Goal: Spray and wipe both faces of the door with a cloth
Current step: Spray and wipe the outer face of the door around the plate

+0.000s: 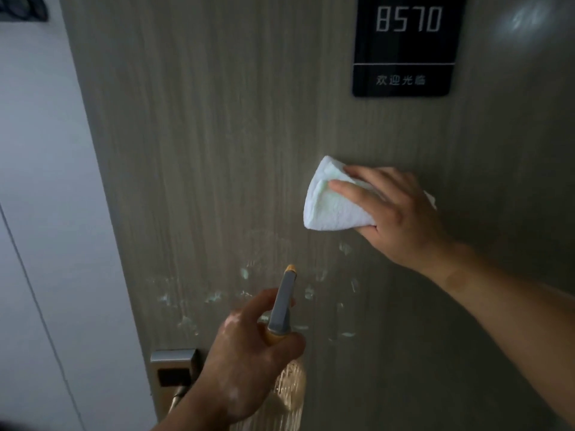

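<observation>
Lowest in the frame and nearest the lens, the left hand is seen curled round the neck of a spray bottle. A grey head with an orange-tipped nozzle is pointed up at the door, and the clear body is held below the fist. One finger is stretched forward beside the head; whether the trigger is squeezed cannot be told.

Wet droplets are scattered over the wood-grain face just beyond the nozzle, in the lower middle of the frame.

Right of centre, the right hand is laid flat, fingers straight and together, and a folded white cloth is pressed against the door under it. The cloth is set above the wet patch and apart from it. A small corner is shown past the far side of the hand.

At upper right a black number plate is fixed to the door, lit digits 8570 above a line of Chinese characters.

At lower left a metal lock plate with a lever handle is partly hidden behind the left wrist.

A pale wall is noted along the left edge.
</observation>
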`<action>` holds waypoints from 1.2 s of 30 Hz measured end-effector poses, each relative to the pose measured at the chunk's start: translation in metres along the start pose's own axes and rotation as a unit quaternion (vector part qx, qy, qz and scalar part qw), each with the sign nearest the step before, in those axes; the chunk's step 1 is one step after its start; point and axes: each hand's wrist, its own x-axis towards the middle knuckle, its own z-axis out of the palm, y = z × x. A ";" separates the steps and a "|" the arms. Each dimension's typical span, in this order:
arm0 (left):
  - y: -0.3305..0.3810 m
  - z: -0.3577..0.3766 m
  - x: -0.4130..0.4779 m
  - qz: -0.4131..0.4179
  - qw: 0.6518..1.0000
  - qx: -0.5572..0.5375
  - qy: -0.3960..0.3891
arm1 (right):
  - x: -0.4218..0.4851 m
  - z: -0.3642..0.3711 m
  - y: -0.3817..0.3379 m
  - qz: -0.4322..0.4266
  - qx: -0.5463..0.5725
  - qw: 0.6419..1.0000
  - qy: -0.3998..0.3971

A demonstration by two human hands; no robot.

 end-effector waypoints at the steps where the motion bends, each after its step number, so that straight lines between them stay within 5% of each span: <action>1: 0.001 0.005 0.002 0.004 1.000 0.000 -0.005 | -0.002 0.002 0.000 0.005 0.002 1.000 -0.004; 11: 0.007 0.026 0.011 0.009 1.000 0.001 -0.010 | -0.017 -0.002 -0.001 -0.009 0.027 1.000 -0.010; 15: 0.008 0.031 0.011 -0.002 1.000 0.005 0.000 | -0.016 -0.006 -0.007 0.097 0.083 0.992 -0.011; 20: 0.013 0.034 0.008 0.003 1.000 -0.008 0.011 | -0.014 -0.008 -0.016 0.118 0.070 0.990 -0.022; 27: 0.016 0.028 0.008 0.016 1.000 -0.014 -0.001 | 0.009 -0.021 -0.008 0.050 -0.074 0.988 0.124; 36: 0.018 0.027 0.006 0.015 0.999 -0.030 0.012 | -0.016 -0.002 -0.028 0.043 -0.027 0.997 -0.052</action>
